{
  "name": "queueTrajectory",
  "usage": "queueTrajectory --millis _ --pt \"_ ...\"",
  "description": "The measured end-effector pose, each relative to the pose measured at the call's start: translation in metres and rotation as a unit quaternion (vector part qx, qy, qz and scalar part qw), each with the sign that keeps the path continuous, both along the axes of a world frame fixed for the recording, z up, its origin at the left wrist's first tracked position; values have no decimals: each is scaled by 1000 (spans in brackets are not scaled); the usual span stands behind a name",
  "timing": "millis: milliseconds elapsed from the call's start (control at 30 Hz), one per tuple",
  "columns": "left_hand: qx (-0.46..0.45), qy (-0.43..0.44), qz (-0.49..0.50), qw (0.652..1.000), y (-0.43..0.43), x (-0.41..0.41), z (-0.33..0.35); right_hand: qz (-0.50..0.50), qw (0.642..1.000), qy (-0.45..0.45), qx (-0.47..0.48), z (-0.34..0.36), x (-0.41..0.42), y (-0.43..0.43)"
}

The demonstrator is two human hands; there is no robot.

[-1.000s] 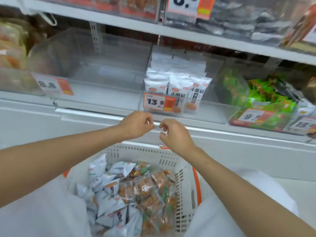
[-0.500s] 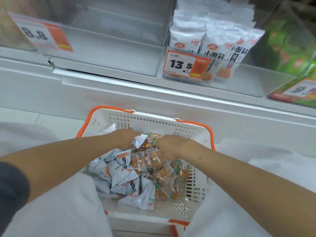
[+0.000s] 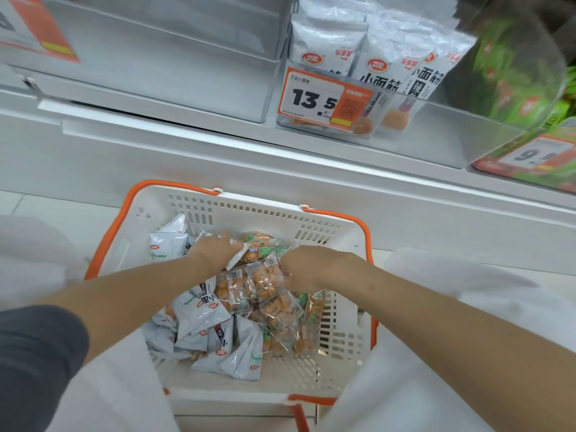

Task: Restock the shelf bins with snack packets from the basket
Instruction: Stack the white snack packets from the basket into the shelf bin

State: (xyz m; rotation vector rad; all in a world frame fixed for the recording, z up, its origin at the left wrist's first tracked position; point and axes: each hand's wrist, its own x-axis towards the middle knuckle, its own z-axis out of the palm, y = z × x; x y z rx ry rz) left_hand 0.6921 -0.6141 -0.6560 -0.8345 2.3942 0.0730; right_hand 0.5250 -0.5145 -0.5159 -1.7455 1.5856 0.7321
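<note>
A white basket (image 3: 314,232) with orange handles sits below the shelf, holding several silver-white snack packets (image 3: 204,310) and clear packets of orange snacks (image 3: 265,285). Both hands are down inside it. My left hand (image 3: 213,249) grips the edge of a silver-white packet (image 3: 236,258) at the back of the pile. My right hand (image 3: 307,266) has its fingers curled into the clear orange packets beside it. Above, a clear shelf bin (image 3: 442,132) tagged 13.5 holds matching silver-white packets (image 3: 378,70). Left of it stands a clear bin (image 3: 162,67) with nothing visible inside.
A bin of green packets (image 3: 526,79) stands at the far right above a 9.x price tag. A white shelf ledge (image 3: 280,169) runs between the bins and the basket. White fabric lies on both sides of the basket.
My hands dropped from in front of the 13.5 bin down into the basket and closed on packets. The view tilted downward and moved closer.
</note>
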Motion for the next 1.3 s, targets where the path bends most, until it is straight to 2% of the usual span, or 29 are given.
queueTrajectory --millis 100,300,367,467,500,567,633,667,733,833,900,1000,1033,1133,1167,1300 --pt "-43 10 -26 999 -4 -2 6 0 1000 8 -10 2 2 -1" --pt "-31 3 -35 999 -9 -13 38 -8 1000 6 1 7 -2 -2" --pt "-12 48 -20 999 -13 -19 67 -17 1000 7 -12 14 -7 -5" --pt "69 150 56 985 -24 -25 123 -35 999 15 -39 29 -18 -10" --pt "113 197 99 969 -25 -25 142 -35 998 23 -52 34 -22 -12" --pt "207 301 170 915 -27 -22 180 -65 995 6 -70 43 -33 -15" --pt "299 386 241 839 -27 -14 209 -161 981 -92 -59 52 -41 -16" --pt "343 411 272 800 -26 -9 220 -217 961 -165 -50 57 -41 -16" --pt "408 437 308 740 -22 -4 232 -291 912 -283 -55 64 -38 -14" --pt "442 460 321 700 -16 -10 232 -351 846 -397 -58 67 -31 -10" --pt "460 474 341 669 -15 -17 231 -382 812 -438 -56 66 -29 -8" --pt "520 491 381 586 -14 -24 231 -399 792 -457 -75 68 -29 -7" --pt "527 493 382 577 -13 -26 229 -397 792 -457 -80 68 -29 -7" --pt "463 516 342 634 -5 -36 220 -382 797 -461 -81 68 -27 -8" --pt "441 532 335 641 -3 -39 217 -375 801 -460 -81 67 -25 -8" --pt "405 566 364 619 -9 -40 214 -358 818 -433 -125 59 -19 -8"
